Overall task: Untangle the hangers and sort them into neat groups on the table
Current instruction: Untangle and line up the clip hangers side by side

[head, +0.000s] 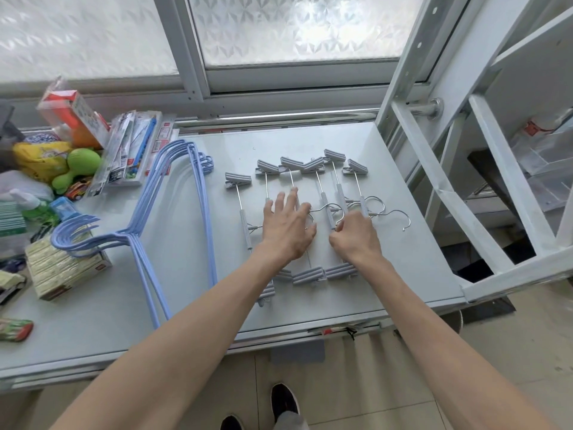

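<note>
Several grey clip hangers (335, 178) with metal rods and silver hooks lie side by side on the pale table (418, 268), clips at the far end and near end. My left hand (286, 226) rests flat on their middle with fingers spread. My right hand (356, 235) pinches the grey bar of one clip hanger near its hook. A stack of blue wire hangers (173, 212) lies to the left, hooks pointing left over a box.
Clutter fills the table's left side: a green toy (79, 166), packaged pens (133, 150), a red-and-white carton (71, 113), a boxed item (62, 271). A white metal frame (465, 193) stands at the right. Frosted windows lie behind.
</note>
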Available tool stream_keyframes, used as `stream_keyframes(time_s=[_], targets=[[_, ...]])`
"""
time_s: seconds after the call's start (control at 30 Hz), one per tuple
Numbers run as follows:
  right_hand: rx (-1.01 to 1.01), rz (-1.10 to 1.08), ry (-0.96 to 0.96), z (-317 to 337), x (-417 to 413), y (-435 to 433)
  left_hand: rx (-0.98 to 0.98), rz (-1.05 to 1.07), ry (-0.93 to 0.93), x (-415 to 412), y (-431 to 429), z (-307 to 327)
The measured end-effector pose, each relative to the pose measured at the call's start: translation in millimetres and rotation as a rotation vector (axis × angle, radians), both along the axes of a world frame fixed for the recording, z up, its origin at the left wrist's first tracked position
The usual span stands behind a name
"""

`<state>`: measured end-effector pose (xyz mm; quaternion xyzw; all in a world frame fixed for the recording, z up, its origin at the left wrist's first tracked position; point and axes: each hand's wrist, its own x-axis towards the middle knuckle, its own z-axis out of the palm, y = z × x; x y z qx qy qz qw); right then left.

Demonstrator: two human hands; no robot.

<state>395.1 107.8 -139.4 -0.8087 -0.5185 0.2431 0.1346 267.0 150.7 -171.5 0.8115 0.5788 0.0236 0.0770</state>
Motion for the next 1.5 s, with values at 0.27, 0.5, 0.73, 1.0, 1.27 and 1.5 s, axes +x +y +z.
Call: stream_keyframes(time_s=[0.27, 0.5, 0.73, 1.0, 1.27, 1.5], targets=[[0.209, -0.122, 0.107, -10.5, 7.5, -5.5, 0.178, 0.037, -0.358, -6.1, 2.4, -13.0], [0.287, -0.067, 0.126, -10.9, 4.5, -6.0, 0.17, 0.077, -0.244, -0.4, 7.8, -22.2], [0.182, 0.162, 0.084, -18.8, -0.9, -8.4, 0.076, 0.068, -0.254, 0.7, 1.7, -11.3], [0.346, -0.187, -0.043, 8.4, 29.4, 0.0, -0.086, -0.081, -0.037, 7.1, -2.5, -1.6], [0.005, 0.042, -0.145, 6.3, 36.2, -5.1, -0.116, -0.081, -0.026, 11.1, -3.6, 1.7], [-0.066, 0.082, -0.102, 7.9, 36.6, -9.0, -0.146, -0.088, -0.017, 8.9, -6.7, 3.2]])
